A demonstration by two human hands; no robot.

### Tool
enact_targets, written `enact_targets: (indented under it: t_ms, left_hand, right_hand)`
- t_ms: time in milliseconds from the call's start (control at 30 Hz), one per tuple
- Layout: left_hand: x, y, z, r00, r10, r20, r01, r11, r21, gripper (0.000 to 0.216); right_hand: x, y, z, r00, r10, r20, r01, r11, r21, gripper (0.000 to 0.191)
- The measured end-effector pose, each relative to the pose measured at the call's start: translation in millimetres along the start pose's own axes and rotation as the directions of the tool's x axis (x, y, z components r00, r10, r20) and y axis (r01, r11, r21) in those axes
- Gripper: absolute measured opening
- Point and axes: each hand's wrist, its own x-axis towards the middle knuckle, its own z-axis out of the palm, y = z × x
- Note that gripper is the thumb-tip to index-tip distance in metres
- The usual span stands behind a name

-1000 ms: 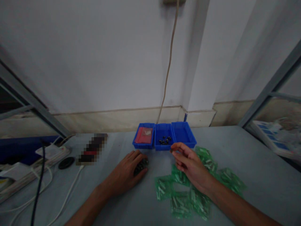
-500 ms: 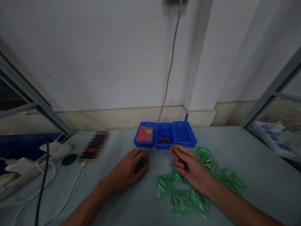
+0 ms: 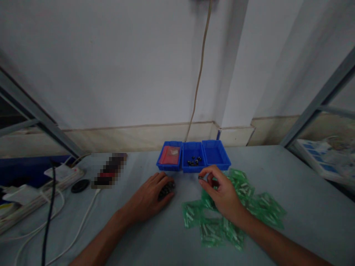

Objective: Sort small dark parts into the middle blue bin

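My left hand [image 3: 151,197] rests on the table with its fingers curled over a small dark object [image 3: 166,190]. My right hand [image 3: 220,192] hovers above a heap of green plastic bags [image 3: 222,225], thumb and forefinger pinched on a tiny dark part [image 3: 200,177]. Just beyond the hands stand three joined blue bins: the left bin [image 3: 169,159] holds a red packet, the middle bin [image 3: 193,161] holds several small dark parts, the right bin [image 3: 216,158] looks empty.
A white power strip [image 3: 63,173] with white and black cables lies at the left, beside a black round disc [image 3: 80,186]. A beige cable [image 3: 199,81] runs down the wall to the bins. Metal frame bars [image 3: 318,99] stand at both sides.
My right hand has curled up and drawn its thumb and forefinger into a tighter pinch, lifting slightly. The left hand has stayed in place.
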Motion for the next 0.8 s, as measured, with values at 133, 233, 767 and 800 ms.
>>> enact_targets:
  t_ms: [133,233,767,800]
  left_hand:
    - [-1,-1,0,1.0,0.006,-0.012,-0.006,1.0,-0.004,0.027]
    - [-1,-2,0,1.0,0.002,-0.019,-0.002,1.0,-0.002,0.026]
    - [1,1,-2,0.999,0.001,-0.041,-0.002,1.0,-0.014,0.026]
    - [1,1,-2,0.999,0.001,-0.037,-0.002,1.0,-0.014,0.026]
  right_hand:
    - [3,-1,0,0.991,0.131,0.008,-0.13,0.977,0.167,0.021]
    - [7,1,-1,0.973,0.227,0.03,-0.225,0.92,0.32,0.033]
    - [12,-2,-3,0.893,0.406,0.193,-0.431,0.649,0.627,0.034]
    - [12,-2,-3,0.899,0.4,0.18,-0.421,0.668,0.614,0.034]
